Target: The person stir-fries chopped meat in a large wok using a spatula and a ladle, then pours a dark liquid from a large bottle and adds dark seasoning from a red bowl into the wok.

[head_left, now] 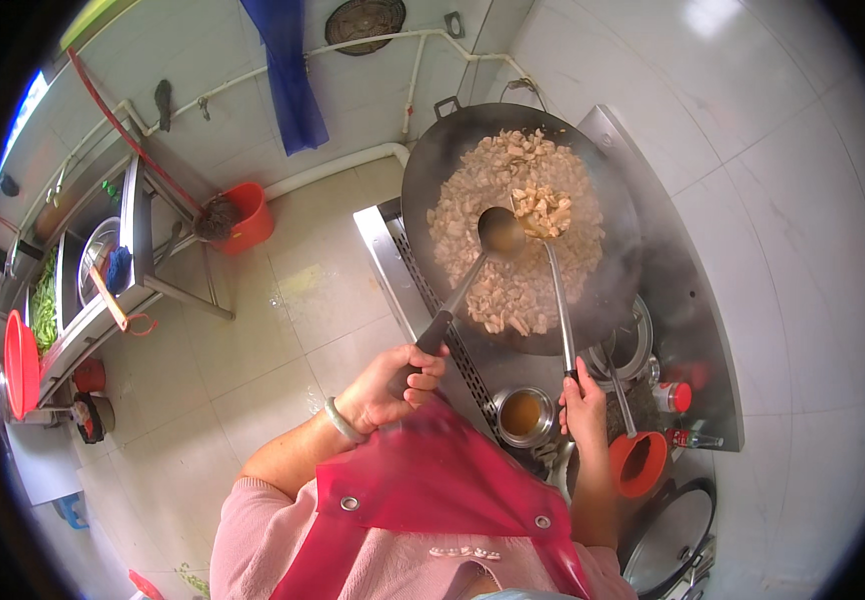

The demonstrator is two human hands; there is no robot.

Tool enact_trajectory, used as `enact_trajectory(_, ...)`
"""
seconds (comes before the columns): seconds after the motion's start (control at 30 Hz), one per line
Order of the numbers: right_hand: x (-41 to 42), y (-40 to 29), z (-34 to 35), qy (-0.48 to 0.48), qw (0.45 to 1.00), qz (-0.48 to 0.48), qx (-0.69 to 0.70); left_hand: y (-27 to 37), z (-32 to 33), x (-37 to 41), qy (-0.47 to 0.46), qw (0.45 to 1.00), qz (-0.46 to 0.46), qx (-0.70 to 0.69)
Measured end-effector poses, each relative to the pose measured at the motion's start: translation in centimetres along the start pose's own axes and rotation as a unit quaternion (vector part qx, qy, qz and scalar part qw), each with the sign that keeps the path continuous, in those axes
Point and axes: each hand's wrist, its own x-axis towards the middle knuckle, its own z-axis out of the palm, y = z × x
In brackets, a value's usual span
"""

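My left hand grips the black handle of a metal ladle, whose round bowl is over the wok and looks to hold brownish liquid. In my right hand is the handle of a second long metal utensil, a ladle or a strainer. Its head carries a heap of browned meat pieces, close beside the first ladle's bowl. Beneath both lies a large dark wok, filled with many pale, small-cut meat pieces. Steam blurs the wok's right side.
A metal pot of brown liquid stands near my apron. Right of it are a red container, a red-capped jar and a bottle. A tiled wall borders the stove. Leftwards stand a mop bucket and a sink unit.
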Motion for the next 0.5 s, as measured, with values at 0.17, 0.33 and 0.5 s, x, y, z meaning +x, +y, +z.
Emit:
enact_trajectory(0.17, 1.4, 0.2, -1.0, -0.009, 0.999, -0.004, 0.038, 0.3, -0.2, -0.3, -0.021, 1.0, -0.004, -0.015)
enact_trajectory(0.33, 7.0, -1.3, -2.9, 0.005, 1.0, -0.025, 0.006, 1.0, -0.5, -1.7, -0.041, 0.999, 0.008, -0.008)
enact_trajectory(0.5, 12.0, -6.9, -2.0, 0.065, 0.946, -0.144, -0.283, 1.4, 0.0, -3.2, -0.019, 0.999, 0.05, 0.005)
